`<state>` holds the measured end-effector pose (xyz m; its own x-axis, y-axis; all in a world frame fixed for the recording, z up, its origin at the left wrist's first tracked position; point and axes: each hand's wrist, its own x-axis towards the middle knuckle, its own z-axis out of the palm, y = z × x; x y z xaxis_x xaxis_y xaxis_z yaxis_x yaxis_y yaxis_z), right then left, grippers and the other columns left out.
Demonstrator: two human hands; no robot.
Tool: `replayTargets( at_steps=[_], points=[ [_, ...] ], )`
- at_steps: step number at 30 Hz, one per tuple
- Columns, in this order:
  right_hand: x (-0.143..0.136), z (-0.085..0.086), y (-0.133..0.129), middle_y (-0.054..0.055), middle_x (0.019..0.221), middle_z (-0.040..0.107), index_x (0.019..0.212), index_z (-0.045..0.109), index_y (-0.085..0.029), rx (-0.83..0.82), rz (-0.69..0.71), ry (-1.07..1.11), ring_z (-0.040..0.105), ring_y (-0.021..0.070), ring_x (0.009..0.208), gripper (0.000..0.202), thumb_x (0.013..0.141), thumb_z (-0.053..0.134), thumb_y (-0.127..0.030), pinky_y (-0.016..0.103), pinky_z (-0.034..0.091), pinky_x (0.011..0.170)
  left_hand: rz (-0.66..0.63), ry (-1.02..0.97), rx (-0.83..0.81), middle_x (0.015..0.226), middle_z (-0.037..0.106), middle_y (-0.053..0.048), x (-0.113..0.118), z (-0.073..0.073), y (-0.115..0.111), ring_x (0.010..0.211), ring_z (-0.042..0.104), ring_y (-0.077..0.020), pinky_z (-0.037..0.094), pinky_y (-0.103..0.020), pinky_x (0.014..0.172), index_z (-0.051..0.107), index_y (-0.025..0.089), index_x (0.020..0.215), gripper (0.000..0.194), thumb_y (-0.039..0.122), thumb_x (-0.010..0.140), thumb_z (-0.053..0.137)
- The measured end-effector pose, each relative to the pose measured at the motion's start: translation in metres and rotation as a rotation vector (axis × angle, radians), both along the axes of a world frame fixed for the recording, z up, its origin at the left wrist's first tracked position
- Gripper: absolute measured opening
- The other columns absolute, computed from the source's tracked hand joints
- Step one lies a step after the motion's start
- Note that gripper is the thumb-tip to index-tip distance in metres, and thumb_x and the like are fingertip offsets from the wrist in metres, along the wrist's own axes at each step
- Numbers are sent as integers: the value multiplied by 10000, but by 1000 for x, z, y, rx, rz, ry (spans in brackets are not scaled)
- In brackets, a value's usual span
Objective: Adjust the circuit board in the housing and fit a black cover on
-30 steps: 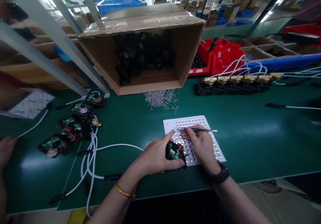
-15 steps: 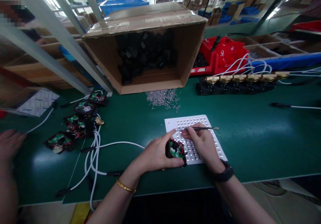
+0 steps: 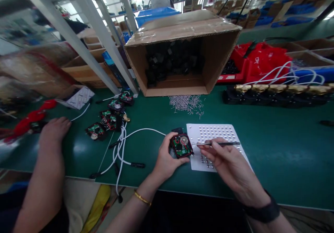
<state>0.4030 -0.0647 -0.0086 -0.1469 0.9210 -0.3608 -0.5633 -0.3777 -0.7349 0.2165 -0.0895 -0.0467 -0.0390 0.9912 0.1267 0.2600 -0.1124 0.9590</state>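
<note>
**Tweezers meet open module beside the white dotted tray**

The left hand (image 3: 167, 156) grips a small black module with an exposed green circuit board and red wires (image 3: 181, 145), fingers curled around its left and lower edges, holding it just above the green worktop (image 3: 273, 149). The module's right edge overlaps the left side of a flat white tray dotted with rows of small silvery pieces (image 3: 216, 135). The right hand (image 3: 229, 160) pinches a pair of thin dark metal tweezers (image 3: 219, 143) between thumb and fingertips; the tweezers lie level over the tray, their tip pointing left, close to the module.

Behind the tray lies a loose scatter of short silver pins (image 3: 186, 103), in front of a brown cardboard box tipped on its side and filled with black parts (image 3: 182, 52). To the left, several more open modules with green boards (image 3: 109, 118) lie by a bundle of white cables (image 3: 120, 146). At far left another person's hand (image 3: 53, 130) rests flat on the worktop. A row of black units with brass fittings (image 3: 273, 92) stands at the right, red bins (image 3: 258, 62) behind it.
</note>
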Motion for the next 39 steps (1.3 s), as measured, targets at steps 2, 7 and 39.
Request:
replayTargets(
  at_steps=[2, 7, 39],
  points=[
    [-9, 7, -8, 40, 801, 713, 734, 623, -196, 23, 19, -1, 669, 189, 826, 205, 642, 790, -270, 295, 519, 797, 8, -4, 0, 1280, 472, -97, 2, 0, -1, 1208, 458, -265, 332, -429, 1058, 404, 220, 1222, 781, 335, 568, 814],
    [-24, 5, -14, 38, 811, 715, 717, 646, -190, 64, -17, -88, 650, 167, 796, 209, 616, 806, -278, 273, 489, 796, 9, -26, 3, 1290, 474, -90, 2, 0, -2, 1203, 465, -268, 331, -430, 1059, 399, 224, 1228, 790, 309, 565, 819],
    [-31, 5, -6, 44, 791, 709, 754, 651, -177, 130, 0, -248, 624, 178, 757, 261, 604, 812, -318, 293, 448, 740, 32, 21, 64, 1300, 445, -88, 1, 2, -1, 1216, 435, -268, 344, -447, 1046, 360, 246, 1277, 808, 324, 601, 796]
  ],
)
